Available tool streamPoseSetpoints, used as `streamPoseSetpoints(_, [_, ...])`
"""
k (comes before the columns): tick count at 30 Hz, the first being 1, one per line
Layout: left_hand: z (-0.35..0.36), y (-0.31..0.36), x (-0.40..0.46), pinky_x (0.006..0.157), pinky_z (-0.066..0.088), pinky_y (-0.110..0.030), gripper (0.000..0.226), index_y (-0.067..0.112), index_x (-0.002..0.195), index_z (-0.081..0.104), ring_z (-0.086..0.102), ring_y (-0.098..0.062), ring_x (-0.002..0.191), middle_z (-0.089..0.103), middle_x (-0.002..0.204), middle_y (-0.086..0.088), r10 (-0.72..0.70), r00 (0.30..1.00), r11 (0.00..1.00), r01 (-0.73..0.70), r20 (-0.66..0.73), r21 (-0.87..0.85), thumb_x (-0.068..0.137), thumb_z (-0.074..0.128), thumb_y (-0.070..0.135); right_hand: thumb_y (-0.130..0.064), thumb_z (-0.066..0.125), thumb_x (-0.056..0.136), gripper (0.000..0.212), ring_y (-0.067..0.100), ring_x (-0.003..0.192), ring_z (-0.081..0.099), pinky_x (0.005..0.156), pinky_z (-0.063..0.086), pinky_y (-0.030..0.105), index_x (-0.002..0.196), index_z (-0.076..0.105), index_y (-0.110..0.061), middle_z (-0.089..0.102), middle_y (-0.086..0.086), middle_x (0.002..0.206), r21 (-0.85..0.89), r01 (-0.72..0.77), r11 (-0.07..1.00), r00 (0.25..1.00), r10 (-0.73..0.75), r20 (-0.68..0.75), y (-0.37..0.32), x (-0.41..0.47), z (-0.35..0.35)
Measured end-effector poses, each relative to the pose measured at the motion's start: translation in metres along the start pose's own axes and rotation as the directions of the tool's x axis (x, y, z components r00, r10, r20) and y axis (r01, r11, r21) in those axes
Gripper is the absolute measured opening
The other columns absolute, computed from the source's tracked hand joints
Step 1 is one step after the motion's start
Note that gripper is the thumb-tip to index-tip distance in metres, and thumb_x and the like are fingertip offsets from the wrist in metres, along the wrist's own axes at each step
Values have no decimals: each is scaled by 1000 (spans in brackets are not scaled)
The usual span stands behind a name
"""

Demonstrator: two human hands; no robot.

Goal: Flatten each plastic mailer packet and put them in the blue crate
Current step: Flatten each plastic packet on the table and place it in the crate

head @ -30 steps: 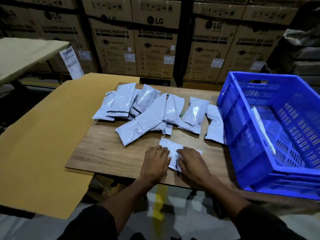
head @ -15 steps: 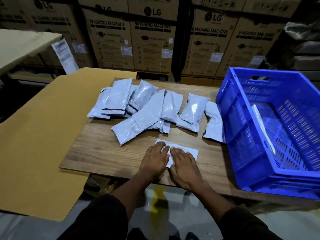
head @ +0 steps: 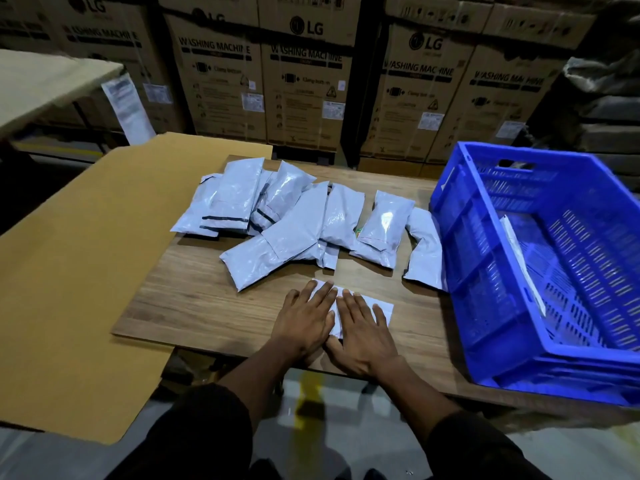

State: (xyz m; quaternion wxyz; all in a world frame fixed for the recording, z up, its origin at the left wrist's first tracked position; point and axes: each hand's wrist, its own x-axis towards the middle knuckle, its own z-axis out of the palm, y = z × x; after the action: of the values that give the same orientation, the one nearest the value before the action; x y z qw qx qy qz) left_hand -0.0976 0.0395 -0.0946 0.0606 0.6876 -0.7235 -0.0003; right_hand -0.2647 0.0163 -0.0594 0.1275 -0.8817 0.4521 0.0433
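A white mailer packet (head: 383,305) lies flat near the front edge of the wooden table (head: 194,299). My left hand (head: 304,317) and my right hand (head: 363,327) press down on it side by side, palms flat and fingers straight. Behind them lies a heap of several puffy grey-white mailer packets (head: 298,223), overlapping one another. The blue crate (head: 485,271) stands at the right of the table, with one flat packet (head: 523,261) leaning inside against its left wall.
A large brown cardboard sheet (head: 79,271) lies under the table's left side and juts past it. Stacked washing machine cartons (head: 304,81) form a wall behind. Another table top (head: 41,81) is at the far left.
My right hand's fingers were curled on the packet; now both hands lie flat side by side on it. The packet looks flatter and wider.
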Motion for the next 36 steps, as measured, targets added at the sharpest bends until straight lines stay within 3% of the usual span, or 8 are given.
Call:
streamPoseSetpoints(4, [-1, 2, 0, 113, 27, -55, 63, 29, 153, 38, 26, -28, 150, 32, 162, 7, -31, 998, 999, 33, 58, -25, 96, 15, 44, -69, 16, 89, 86, 19, 152, -12, 121, -4, 51, 159, 1, -22, -7, -6, 167, -22, -17, 1000, 1000, 17, -7, 3, 1, 3])
streamPoseSetpoints(7, [-3, 3, 1, 119, 13, -54, 71, 33, 158, 26, 10, -26, 154, 17, 167, 9, -43, 994, 998, 48, 105, -43, 92, 3, 47, -70, 20, 90, 86, 20, 153, -11, 121, -3, 54, 159, 3, -20, -5, -6, 167, -53, -16, 998, 1000, 15, -20, 8, -1, 3])
streamPoseSetpoints(15, [-3, 4, -1, 114, 31, -57, 59, 29, 147, 50, 34, -28, 147, 41, 158, 4, -69, 996, 996, 72, 61, -43, 96, 24, 43, -83, 9, 86, 93, 21, 153, -7, 122, 2, 48, 159, 11, -25, -6, -6, 167, -86, -54, 995, 998, 51, -40, 32, -16, -2])
streamPoseSetpoints(22, [-5, 9, -7, 114, 29, -58, 58, 26, 146, 51, 33, -29, 148, 40, 159, 1, -82, 995, 996, 84, 59, -37, 98, 24, 43, -85, 11, 85, 89, 14, 151, -17, 122, -4, 50, 158, 2, -36, -21, -13, 163, -105, -85, 991, 996, 86, 12, 63, -33, -3])
streamPoseSetpoints(27, [-9, 12, -15, 114, 31, -59, 58, 22, 146, 52, 34, -30, 147, 41, 158, -2, -111, 990, 992, 115, 83, -54, 98, 25, 42, -84, 11, 86, 95, 20, 151, -18, 120, -7, 53, 159, 1, -24, -18, -3, 165, -124, -80, 989, 995, 86, 48, 58, -36, -11])
streamPoseSetpoints(29, [-8, 14, -16, 111, 36, -60, 56, 21, 142, 56, 40, -31, 143, 47, 154, -3, -126, 987, 989, 133, 100, -66, 97, 30, 41, -79, 15, 90, 92, 24, 153, -11, 119, -6, 55, 159, 8, -18, -8, 0, 167, -154, -41, 987, 999, 36, -32, 53, -35, -9])
streamPoseSetpoints(32, [-5, 17, -19, 107, 40, -59, 54, 22, 137, 61, 47, -31, 138, 52, 150, -3, -134, 987, 987, 141, 93, -76, 95, 33, 40, -70, 18, 97, 80, 26, 153, 9, 116, 6, 60, 156, 28, -17, 17, 0, 165, -205, 151, 967, 984, -167, -60, 37, -27, 1])
streamPoseSetpoints(36, [-5, 14, -21, 112, 32, -58, 62, 23, 145, 54, 39, -30, 144, 43, 156, -1, -122, 989, 989, 128, 82, -76, 96, 22, 44, -66, 16, 98, 71, 19, 153, 7, 121, 7, 52, 158, 16, -29, 9, -7, 166, -179, 209, 962, 976, -217, -26, 38, -21, 6])
